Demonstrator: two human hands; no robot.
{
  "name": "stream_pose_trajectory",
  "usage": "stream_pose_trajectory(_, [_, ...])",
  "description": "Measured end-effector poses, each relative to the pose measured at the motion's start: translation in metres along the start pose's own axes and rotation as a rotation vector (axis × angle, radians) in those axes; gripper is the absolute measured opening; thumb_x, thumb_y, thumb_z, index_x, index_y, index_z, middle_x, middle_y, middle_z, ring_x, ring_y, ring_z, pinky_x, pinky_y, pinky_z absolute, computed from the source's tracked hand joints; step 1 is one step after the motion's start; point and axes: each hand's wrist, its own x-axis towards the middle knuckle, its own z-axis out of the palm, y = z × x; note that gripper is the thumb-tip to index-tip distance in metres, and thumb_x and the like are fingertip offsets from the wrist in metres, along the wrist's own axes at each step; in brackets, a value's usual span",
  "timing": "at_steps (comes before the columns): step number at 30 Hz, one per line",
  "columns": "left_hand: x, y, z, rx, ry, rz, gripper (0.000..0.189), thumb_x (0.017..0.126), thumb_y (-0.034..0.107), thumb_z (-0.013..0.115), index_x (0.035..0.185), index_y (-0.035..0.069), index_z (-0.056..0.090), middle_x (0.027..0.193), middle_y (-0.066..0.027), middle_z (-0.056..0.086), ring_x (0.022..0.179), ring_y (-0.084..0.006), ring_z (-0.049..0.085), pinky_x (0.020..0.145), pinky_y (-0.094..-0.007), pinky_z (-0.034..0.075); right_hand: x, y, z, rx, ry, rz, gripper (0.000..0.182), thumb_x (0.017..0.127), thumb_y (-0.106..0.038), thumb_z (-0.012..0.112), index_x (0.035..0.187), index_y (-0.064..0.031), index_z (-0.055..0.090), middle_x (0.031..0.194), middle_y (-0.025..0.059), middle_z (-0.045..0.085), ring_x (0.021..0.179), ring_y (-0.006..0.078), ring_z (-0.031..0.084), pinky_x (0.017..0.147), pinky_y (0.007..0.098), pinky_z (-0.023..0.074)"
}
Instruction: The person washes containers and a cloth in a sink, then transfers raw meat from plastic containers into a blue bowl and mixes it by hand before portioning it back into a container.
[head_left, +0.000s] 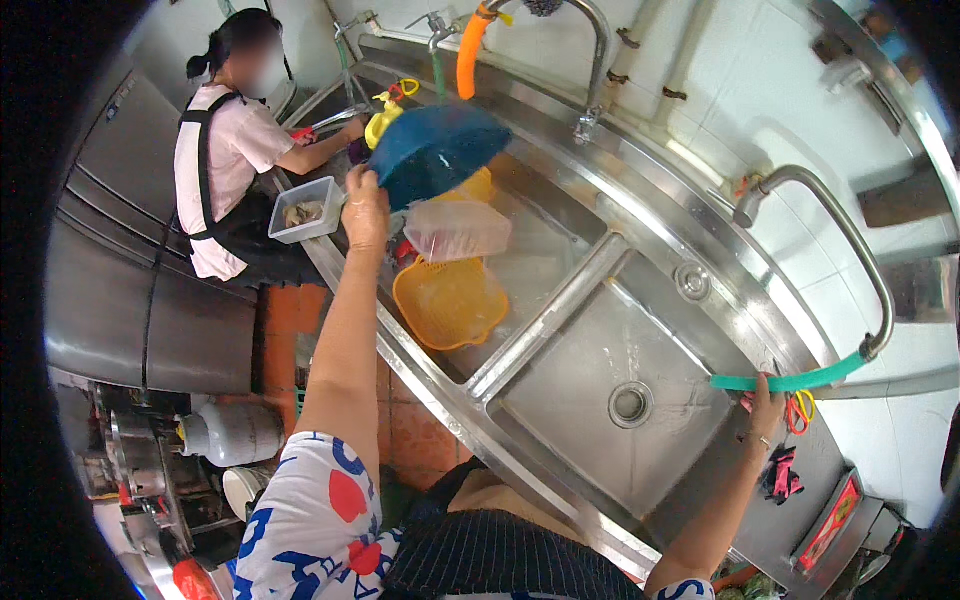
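My left hand (366, 208) grips the near rim of a blue plastic basin (439, 154), tilted over the left sink. Beneath and beside the basin are a clear plastic container (459, 230) and a yellow plastic basket (450, 304), both within that sink. At the right, my right hand (766, 412) is on the green hose (795, 381) fitted to a curved metal faucet; the hose end points over the right sink (592, 382). Scissors with red and yellow handles (800, 412) lie just beyond this hand.
A co-worker (232, 150) sits at the far left end of the sinks. Near them a clear box (306, 211) with food pieces rests on the rim. A metal divider (551, 319) separates the sinks. An orange hose (472, 52) hangs above; a gas cylinder (236, 433) stands at lower left.
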Motion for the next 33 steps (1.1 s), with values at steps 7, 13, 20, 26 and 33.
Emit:
stream_pose_trajectory(7, [-0.042,0.048,-0.07,-0.188,0.096,-0.148,0.026,0.077,0.005,0.052,0.102,0.001,0.052,0.107,-0.0187,0.053,0.086,-0.0405,0.055,0.075,-0.0443,0.045,-0.021,-0.007,0.002,-0.039,0.016,-0.025,0.027,0.083,-0.024,0.059,0.085,0.0027,0.059,0.062,0.006,0.058,0.054,0.0117,0.056,0.045,0.0238,0.0427])
stream_pose_trajectory(13, [-0.129,0.165,-0.113,-0.628,-0.193,-0.382,0.018,0.073,0.007,0.054,0.087,-0.002,0.059,0.08,-0.0214,0.06,0.077,-0.0385,0.058,0.07,-0.0414,0.045,-0.032,-0.013,-0.002,-0.113,0.031,-0.077,0.03,0.079,-0.027,0.06,0.073,0.0016,0.057,0.058,0.0093,0.058,0.052,0.0145,0.055,0.05,0.0303,0.0436])
stream_pose_trajectory(20, [-0.238,0.267,-0.089,-0.431,-0.918,-0.158,0.017,0.071,0.012,0.056,0.079,-0.003,0.055,0.081,-0.0235,0.06,0.076,-0.0388,0.059,0.07,-0.0438,0.047,-0.049,-0.022,0.009,0.057,-0.138,0.038,0.032,0.081,-0.03,0.06,0.077,0.0018,0.059,0.061,0.0107,0.062,0.057,0.0147,0.062,0.052,0.0281,0.0462])
stream_pose_trajectory(26, [-0.281,0.308,-0.086,-0.622,-1.368,-0.625,0.045,0.067,0.01,0.056,0.11,-0.001,0.048,0.09,-0.0179,0.061,0.072,-0.0276,0.065,0.05,-0.0346,0.055,-0.045,-0.013,0.015,-0.144,-0.015,-0.23,0.032,0.08,-0.032,0.061,0.08,-0.0007,0.059,0.067,0.0161,0.062,0.064,0.0281,0.063,0.058,0.0374,0.0473])
stream_pose_trajectory(33, [-0.295,0.298,-0.062,-1.043,-1.275,-0.794,0.059,0.069,0.006,0.054,0.125,0.006,0.036,0.106,-0.0171,0.056,0.073,-0.0299,0.064,0.052,-0.0368,0.056,-0.074,-0.038,0.003,-0.195,-0.241,-0.105,0.029,0.079,-0.029,0.062,0.081,0.0003,0.059,0.069,0.0169,0.062,0.06,0.0256,0.062,0.058,0.0359,0.0488])
